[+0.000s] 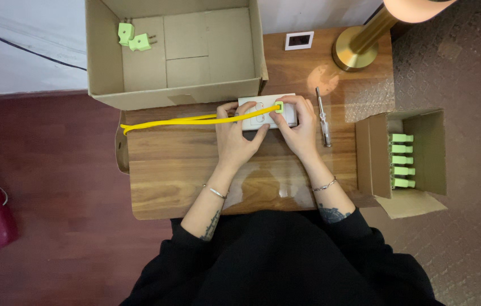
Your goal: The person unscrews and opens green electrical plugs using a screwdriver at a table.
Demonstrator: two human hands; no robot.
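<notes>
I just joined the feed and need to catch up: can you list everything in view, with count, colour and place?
power strip: one, white, table centre, under both hands
cable: one, yellow, running left from the strip
plug: one, green, at the strip's top edge
screwdriver: one, silvery, right of the strip
large box: one, cardboard, table rear
loose plugs: two, green, inside the large box
small box: one, cardboard, right, holding five green plugs
lamp base: one, brass, rear right
table: one, wooden
left hand: on the strip
right hand: at the plug
</notes>
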